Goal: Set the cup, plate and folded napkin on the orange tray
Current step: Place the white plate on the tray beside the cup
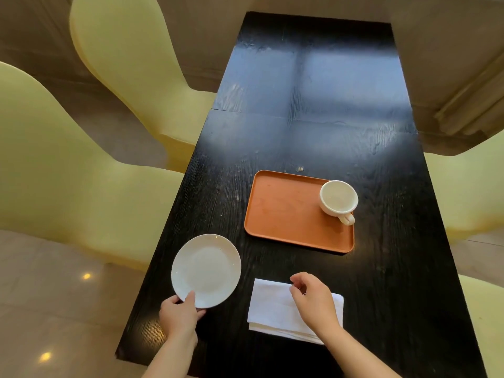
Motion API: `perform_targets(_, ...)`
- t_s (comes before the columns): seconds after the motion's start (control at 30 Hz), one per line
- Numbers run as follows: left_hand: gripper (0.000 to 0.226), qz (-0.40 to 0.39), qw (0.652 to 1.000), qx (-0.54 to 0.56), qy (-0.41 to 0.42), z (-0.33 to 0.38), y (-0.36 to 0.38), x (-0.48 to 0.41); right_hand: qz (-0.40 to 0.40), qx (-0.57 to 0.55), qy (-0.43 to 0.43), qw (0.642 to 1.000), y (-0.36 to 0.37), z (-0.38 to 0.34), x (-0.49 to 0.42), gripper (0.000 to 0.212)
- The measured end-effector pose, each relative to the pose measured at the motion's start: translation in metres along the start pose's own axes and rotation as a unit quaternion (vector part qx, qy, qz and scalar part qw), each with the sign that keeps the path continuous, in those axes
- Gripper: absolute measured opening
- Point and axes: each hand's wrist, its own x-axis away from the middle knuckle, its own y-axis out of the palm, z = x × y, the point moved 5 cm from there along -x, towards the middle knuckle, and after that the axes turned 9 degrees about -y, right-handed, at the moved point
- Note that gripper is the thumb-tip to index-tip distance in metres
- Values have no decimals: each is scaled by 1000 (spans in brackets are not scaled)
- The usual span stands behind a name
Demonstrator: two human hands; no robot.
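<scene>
The orange tray [283, 214] lies on the black table, with a white cup [338, 199] standing in its far right corner, handle toward me. A white round plate [206, 270] sits near the table's left edge, and my left hand [180, 313] grips its near rim, thumb on top. A folded white napkin [272, 309] lies flat on the table below the tray. My right hand [313, 298] hovers over the napkin's right half, fingers curled and apart, holding nothing that I can see.
Pale yellow chairs [81, 165] stand along the left side of the table [313, 105], and more at the right [469, 192]. The table's left edge runs just beside the plate. A tiled floor lies below left.
</scene>
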Motion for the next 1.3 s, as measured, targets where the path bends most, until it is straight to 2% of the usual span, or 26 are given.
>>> perform_targets(0.23, 13, -18, 999, 17, -29, 0, -1, -3, -17, -13, 29, 999, -1, 8, 3, 19)
perform_targets(0.5, 13, -70, 996, 51, -6, 18, 3, 11, -30, -72, 38, 996, 9, 0, -7, 14)
perform_targets(0.57, 13, -93, 995, 46, 15, 25, 12, 20, -32, -164, 69, 984, 14, -8, -14, 13)
perform_targets(0.63, 15, -115, 992, 37, 39, 34, 24, 30, -33, -281, 121, 951, 18, -17, -23, 16)
perform_targets(0.7, 15, -139, 988, 22, 66, 45, 38, 41, -40, -348, 147, 925, 19, -25, -31, 16)
perform_targets(1.03, 8, -219, 963, -23, 159, 78, 90, 53, -7, -387, 160, 908, -12, -32, -81, 17)
perform_targets(1.13, 19, -159, 932, -168, 280, 92, 91, 33, 22, -398, 182, 899, -19, -29, -101, 16)
perform_targets(1.2, 35, -84, 882, -289, 363, 104, 92, 16, 48, -417, 198, 886, -22, -26, -115, 15)
perform_targets(1.3, 51, -4, 797, -430, 425, 118, 103, -4, 82, -423, 218, 876, -25, -20, -133, 12)
